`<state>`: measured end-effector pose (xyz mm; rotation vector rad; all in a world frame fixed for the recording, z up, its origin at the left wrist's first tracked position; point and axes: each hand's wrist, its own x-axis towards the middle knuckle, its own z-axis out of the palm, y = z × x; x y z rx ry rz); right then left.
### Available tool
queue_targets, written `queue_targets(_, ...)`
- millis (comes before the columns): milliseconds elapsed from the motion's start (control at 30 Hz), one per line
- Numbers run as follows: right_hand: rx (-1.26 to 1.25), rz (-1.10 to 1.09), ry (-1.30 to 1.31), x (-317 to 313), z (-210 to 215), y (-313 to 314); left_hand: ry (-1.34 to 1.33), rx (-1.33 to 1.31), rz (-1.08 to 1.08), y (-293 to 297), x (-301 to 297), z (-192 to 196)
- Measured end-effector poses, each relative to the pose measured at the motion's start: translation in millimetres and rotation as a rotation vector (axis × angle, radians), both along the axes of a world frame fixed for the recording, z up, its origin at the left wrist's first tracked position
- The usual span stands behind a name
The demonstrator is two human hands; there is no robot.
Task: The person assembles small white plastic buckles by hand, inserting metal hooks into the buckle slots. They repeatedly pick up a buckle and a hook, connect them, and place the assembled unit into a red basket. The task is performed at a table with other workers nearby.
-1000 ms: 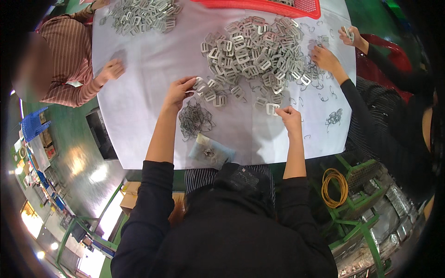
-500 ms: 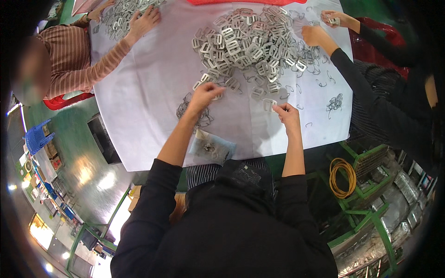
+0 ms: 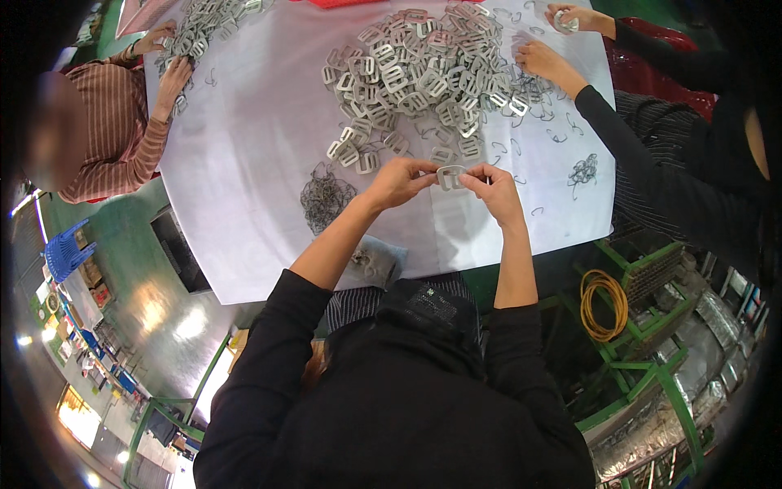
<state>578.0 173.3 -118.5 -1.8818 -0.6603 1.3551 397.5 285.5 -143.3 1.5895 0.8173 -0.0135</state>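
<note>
Both my hands meet over the white table cover [image 3: 244, 187] and hold one grey metal buckle [image 3: 450, 176] between them. My left hand [image 3: 397, 181] grips its left side, my right hand [image 3: 495, 189] its right side. Just beyond lies a large heap of the same grey buckles [image 3: 423, 73]. A tangle of thin dark wire clips [image 3: 326, 198] sits to the left of my left hand. A small clear bag [image 3: 376, 262] of parts rests near the table's front edge.
A person in a striped top [image 3: 114, 138] works another buckle pile [image 3: 204, 33] at the far left. A person in black sleeves [image 3: 643, 155] handles buckles at the right, beside a small wire tangle [image 3: 583, 171]. Green metal frames [image 3: 652, 277] and a yellow coil [image 3: 603, 306] stand lower right.
My left hand has come back from the pile and joined my right hand; both now hold a buckle between them. The view has shifted closer to the table.
</note>
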Motion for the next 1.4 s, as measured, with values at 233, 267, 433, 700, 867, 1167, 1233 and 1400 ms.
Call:
queue_targets(233,0.032,0.084,-0.141,-4,8,9,-0.021,0.557,0.026,-2,2,13)
queue_targets(267,0.031,0.103,-0.173,-4,9,10,-0.007,0.563,0.018,-1,3,17)
queue_targets(433,-0.001,0.058,0.183,7,3,9,-0.054,0.199,0.088,5,-1,23)
queue_targets(700,-0.044,-0.091,0.672,4,-10,2,-0.283,-0.496,0.423,4,-3,13)
queue_targets(867,-0.083,-0.059,0.724,2,-10,5,-0.26,-0.457,0.38,-1,-1,16)
queue_targets(1167,-0.143,0.018,0.726,-6,-8,11,-0.002,-0.853,0.427,-5,0,15)
queue_targets(1233,-0.165,0.013,0.708,-8,-6,11,-0.001,-0.803,0.419,-5,-2,8)
queue_targets(1400,-0.196,-0.019,0.726,-7,-6,11,-0.058,-0.749,0.383,-5,-4,5)
